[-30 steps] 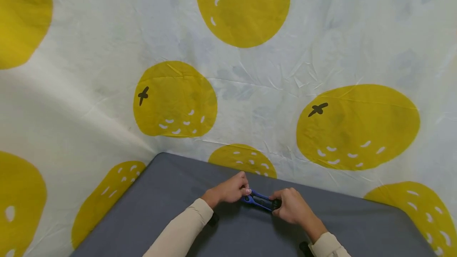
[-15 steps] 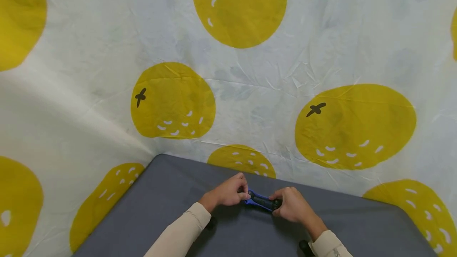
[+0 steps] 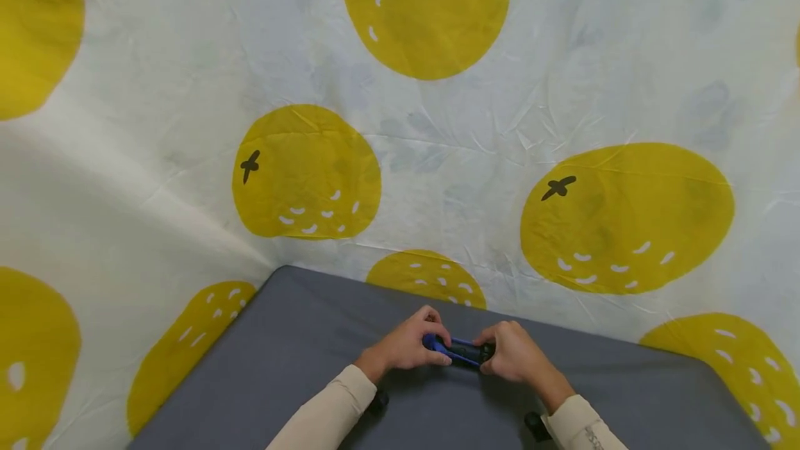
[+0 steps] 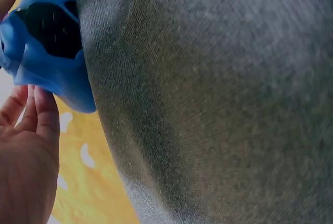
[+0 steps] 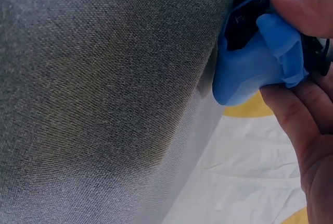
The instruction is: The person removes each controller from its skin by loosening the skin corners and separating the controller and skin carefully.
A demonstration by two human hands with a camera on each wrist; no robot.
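My left hand point(image 3: 409, 341) and right hand point(image 3: 515, 353) have their fingers clamped on the ends of a long, smooth, holey blue-and-black thing point(image 3: 461, 353), near the gray cloth-covered desk's point(image 3: 300, 325) back edge.

backdrop point(image 3: 450, 186): white fabric, yellow fruit prints point(image 3: 628, 221) | tabletop point(image 3: 450, 412): grey, rounded corners

In the head view, fingers point(image 3: 442, 332) partly hide the blue-and-black object point(image 3: 464, 352), its details seemingly unclear.
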